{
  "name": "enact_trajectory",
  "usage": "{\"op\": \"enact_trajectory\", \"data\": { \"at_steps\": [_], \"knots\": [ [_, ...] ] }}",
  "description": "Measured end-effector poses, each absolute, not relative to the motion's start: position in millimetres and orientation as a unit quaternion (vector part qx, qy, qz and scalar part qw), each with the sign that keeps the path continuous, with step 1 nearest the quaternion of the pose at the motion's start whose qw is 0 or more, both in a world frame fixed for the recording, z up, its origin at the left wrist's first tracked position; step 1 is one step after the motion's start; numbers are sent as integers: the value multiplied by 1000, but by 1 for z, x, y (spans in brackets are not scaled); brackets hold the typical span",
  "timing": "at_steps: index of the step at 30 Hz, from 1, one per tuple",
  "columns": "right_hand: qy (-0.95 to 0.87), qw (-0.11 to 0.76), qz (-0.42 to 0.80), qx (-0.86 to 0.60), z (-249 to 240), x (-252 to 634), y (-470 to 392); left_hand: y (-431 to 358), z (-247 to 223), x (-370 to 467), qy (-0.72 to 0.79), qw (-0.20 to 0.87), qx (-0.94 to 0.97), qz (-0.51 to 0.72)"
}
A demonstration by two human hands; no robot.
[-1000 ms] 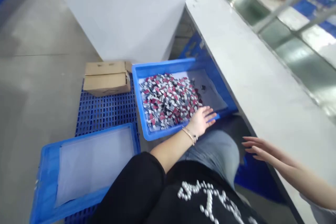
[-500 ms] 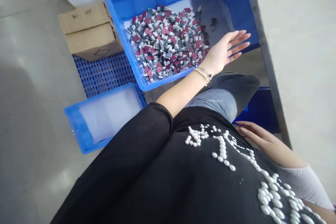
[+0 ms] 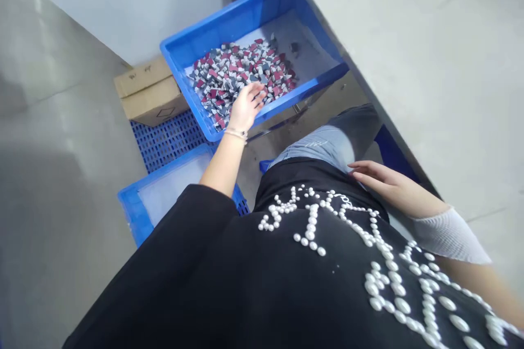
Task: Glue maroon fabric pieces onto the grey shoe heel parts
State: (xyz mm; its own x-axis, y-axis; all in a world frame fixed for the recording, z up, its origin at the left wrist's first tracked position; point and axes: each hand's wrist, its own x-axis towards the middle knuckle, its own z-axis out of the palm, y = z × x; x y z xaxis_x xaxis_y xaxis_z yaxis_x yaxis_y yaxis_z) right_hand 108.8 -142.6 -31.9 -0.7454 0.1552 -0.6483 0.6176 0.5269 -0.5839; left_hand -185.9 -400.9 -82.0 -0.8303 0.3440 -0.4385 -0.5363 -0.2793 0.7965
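Observation:
My left hand (image 3: 244,106), with a bracelet at the wrist, hangs over the near part of a blue bin (image 3: 262,114). Its fingers are apart and slightly bent, with nothing held. Below it a heap of small red, dark and white pieces (image 3: 229,79) lies on a pale sheet in the bin. My right hand (image 3: 379,177) rests near my lap beside the black shirt, fingers loosely extended, holding nothing that shows.
A grey tabletop (image 3: 429,65) runs along the right, its edge beside the bin. A cardboard box (image 3: 153,92) stands on a blue slatted pallet (image 3: 167,139) at left. Nearer me is a shallow blue tray (image 3: 137,202) with a pale sheet.
My left hand has moved left from the bin's right side to over the heap of pieces, and its fingers have bent a little. The view has shifted, showing more of the tabletop.

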Motion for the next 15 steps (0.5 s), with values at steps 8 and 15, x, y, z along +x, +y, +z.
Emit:
{"op": "enact_trajectory", "data": {
  "at_steps": [8,15],
  "knots": [
    [829,225,-420,294,-82,141,-136,-365,14,-103,567,403,213,686],
    [656,91,-530,530,-109,231,-118,-259,119,-41,523,268,672,450]
  ]
}}
